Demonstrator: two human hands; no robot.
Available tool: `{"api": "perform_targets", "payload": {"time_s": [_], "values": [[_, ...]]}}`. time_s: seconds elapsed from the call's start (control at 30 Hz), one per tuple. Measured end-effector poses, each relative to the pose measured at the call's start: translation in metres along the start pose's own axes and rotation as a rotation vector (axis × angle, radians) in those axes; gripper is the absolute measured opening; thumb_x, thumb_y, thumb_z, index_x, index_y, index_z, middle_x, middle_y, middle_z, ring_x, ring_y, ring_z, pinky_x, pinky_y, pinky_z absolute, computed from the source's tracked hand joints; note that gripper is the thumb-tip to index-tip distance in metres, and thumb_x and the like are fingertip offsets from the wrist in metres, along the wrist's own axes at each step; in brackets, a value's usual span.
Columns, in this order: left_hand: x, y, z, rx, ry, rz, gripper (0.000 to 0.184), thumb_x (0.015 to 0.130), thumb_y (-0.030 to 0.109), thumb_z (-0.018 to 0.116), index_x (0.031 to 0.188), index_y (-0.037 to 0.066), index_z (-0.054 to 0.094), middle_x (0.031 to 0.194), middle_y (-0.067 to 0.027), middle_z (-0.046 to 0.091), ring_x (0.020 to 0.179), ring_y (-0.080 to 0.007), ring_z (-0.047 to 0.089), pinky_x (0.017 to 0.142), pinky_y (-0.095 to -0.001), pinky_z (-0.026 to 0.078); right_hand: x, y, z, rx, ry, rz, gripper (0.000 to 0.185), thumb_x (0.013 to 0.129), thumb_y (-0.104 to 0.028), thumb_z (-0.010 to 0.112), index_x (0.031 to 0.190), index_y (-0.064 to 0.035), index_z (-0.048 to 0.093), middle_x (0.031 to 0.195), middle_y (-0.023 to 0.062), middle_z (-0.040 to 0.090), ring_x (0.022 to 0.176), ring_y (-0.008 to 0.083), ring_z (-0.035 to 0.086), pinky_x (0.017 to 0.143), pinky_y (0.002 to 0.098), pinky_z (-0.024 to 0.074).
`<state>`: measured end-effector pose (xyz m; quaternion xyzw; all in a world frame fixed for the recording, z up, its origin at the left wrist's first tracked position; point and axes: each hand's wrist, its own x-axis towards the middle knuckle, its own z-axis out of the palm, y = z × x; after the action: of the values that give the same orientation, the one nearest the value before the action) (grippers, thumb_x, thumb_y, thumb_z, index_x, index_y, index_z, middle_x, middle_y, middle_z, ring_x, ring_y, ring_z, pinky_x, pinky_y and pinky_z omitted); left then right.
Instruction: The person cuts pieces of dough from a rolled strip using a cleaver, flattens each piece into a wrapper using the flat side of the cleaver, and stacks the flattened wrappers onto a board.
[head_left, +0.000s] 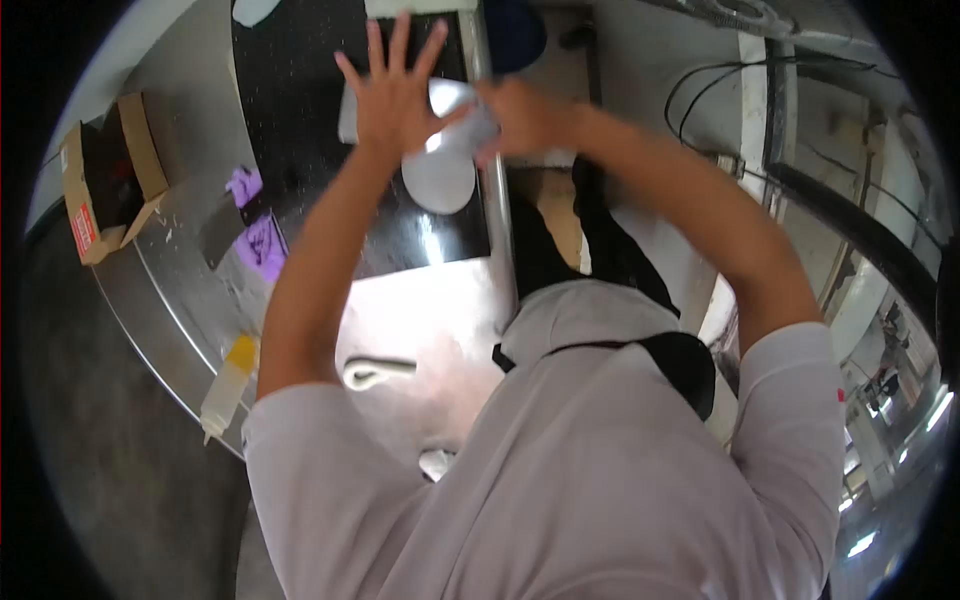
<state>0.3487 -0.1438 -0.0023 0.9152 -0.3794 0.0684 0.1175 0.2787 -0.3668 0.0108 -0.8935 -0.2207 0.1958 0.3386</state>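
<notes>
My left hand [393, 110] lies with fingers spread over a pale, shiny flat piece [440, 185] with a rounded end, on the black mat [300, 120]. Part of the piece is hidden beneath the palm. At its right edge my right hand [525, 118] is closed and blurred by motion, next to a silvery, bright part of the piece. What its fingers grip, if anything, cannot be made out.
Purple cloths [260, 248] lie at the mat's left edge. Further left are an open cardboard box [148, 160] and a yellow-ended squeeze bottle [226, 392]. A looped pale strip [368, 372] rests on the metal table [430, 320]. Black cables [690, 85] hang at right.
</notes>
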Motion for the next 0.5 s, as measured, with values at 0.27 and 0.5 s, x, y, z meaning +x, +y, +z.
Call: {"api": "perform_targets", "payload": {"time_s": [0.27, 0.5], "values": [[-0.012, -0.014, -0.045, -0.191, 0.032, 0.172, 0.076, 0.091, 0.032, 0.075, 0.154, 0.008, 0.039, 0.16, -0.0145, 0.04, 0.145, -0.0353, 0.041, 0.114, -0.0563, 0.034, 0.041, -0.006, -0.039, 0.336, 0.202, 0.296, 0.047, 0.082, -0.025, 0.078, 0.115, 0.0018, 0.058, 0.098, 0.0269, 0.071, 0.097, 0.0405, 0.07, 0.082, 0.0484, 0.0557], [-0.054, 0.025, -0.073, -0.085, -0.398, 0.242, 0.064, 0.086, 0.018, 0.075, 0.146, 0.016, 0.051, 0.143, -0.0108, 0.058, 0.129, -0.0264, 0.057, 0.107, -0.0469, 0.045, -0.079, -0.036, 0.049, 0.359, 0.03, 0.298, 0.052, 0.09, -0.026, 0.077, 0.129, 0.0001, 0.057, 0.116, 0.0218, 0.068, 0.109, 0.0347, 0.066, 0.097, 0.0429, 0.0494]]}}
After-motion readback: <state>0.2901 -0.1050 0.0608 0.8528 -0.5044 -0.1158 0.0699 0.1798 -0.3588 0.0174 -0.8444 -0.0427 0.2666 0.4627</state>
